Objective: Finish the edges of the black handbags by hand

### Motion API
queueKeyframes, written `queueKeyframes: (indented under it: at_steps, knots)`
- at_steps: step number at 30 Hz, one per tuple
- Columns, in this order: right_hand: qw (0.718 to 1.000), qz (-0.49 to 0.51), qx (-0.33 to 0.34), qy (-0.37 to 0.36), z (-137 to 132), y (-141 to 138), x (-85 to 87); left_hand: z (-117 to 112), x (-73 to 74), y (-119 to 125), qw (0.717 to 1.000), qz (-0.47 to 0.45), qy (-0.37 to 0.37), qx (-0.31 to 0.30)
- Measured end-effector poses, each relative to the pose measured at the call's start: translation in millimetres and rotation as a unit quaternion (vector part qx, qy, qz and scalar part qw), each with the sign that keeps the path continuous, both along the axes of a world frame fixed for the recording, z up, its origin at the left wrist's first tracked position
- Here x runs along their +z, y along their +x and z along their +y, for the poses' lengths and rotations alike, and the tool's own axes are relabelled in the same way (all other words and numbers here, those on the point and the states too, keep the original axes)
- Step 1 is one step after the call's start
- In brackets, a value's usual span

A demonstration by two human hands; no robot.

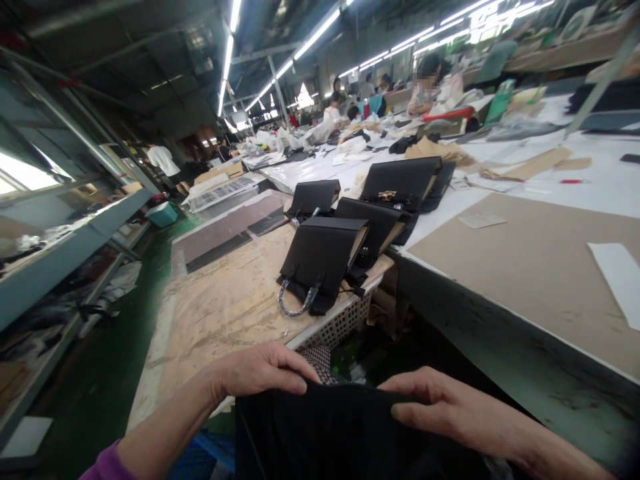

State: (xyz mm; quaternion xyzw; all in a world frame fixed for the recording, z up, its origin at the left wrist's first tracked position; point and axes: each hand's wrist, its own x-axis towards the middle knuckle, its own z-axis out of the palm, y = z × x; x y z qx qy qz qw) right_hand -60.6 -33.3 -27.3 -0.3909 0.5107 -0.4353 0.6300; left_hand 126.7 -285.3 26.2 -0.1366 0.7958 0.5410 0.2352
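Note:
A dark black cloth-like piece (320, 427) fills the bottom middle of the head view, its top edge running between my two hands. My left hand (265, 370) pinches that edge on the left, thumb on the near side and fingers behind. On the right, my right hand (435, 403) grips the same edge in the same way. What the piece belongs to cannot be made out. Beyond my hands a black handbag (320, 257) lies on the worktable, its handle (297, 303) wrapped in clear plastic. More black handbags (400, 183) sit close behind it.
The worn tan worktable (215, 320) extends ahead on the left, with a perforated crate (345, 327) under its edge. At right is a table with a beige board (530, 260) and a white strip (617, 280). A green aisle floor (115, 360) runs left; several people work farther back.

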Motion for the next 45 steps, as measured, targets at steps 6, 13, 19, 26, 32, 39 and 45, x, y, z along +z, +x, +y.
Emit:
queueKeyframes:
  at_steps: [6, 13, 19, 26, 32, 39, 45]
  knots:
    - [0.976, 0.133, 0.165, -0.051, -40.0, -4.0, 22.0, 4.5, 5.3, 4.2, 0.999, 0.028, -0.020, -0.010]
    - [0.989, 0.076, 0.121, -0.036, -49.8, 8.5, 12.0, 7.7, 5.3, 13.0, 0.994, 0.031, -0.097, 0.038]
    - [0.991, 0.028, 0.114, -0.065, -43.2, 13.8, 21.0, 6.8, -0.3, 11.7, 0.997, 0.025, -0.062, 0.048]
    - [0.991, -0.024, 0.124, -0.045, -42.9, 17.0, 20.8, 6.9, 2.2, 11.0, 0.997, 0.013, -0.072, 0.025]
    - [0.993, -0.024, 0.107, -0.040, -40.8, 14.3, 18.7, 11.7, 8.2, 4.7, 0.997, 0.019, -0.076, -0.020]
    - [0.993, 0.078, 0.070, -0.048, -42.5, 10.4, 23.7, 15.2, 7.5, 2.6, 0.999, 0.033, -0.042, 0.012]
    - [0.999, -0.002, 0.043, -0.017, -41.2, 18.1, 16.7, 14.3, 11.6, 8.5, 0.999, -0.007, 0.003, 0.039]
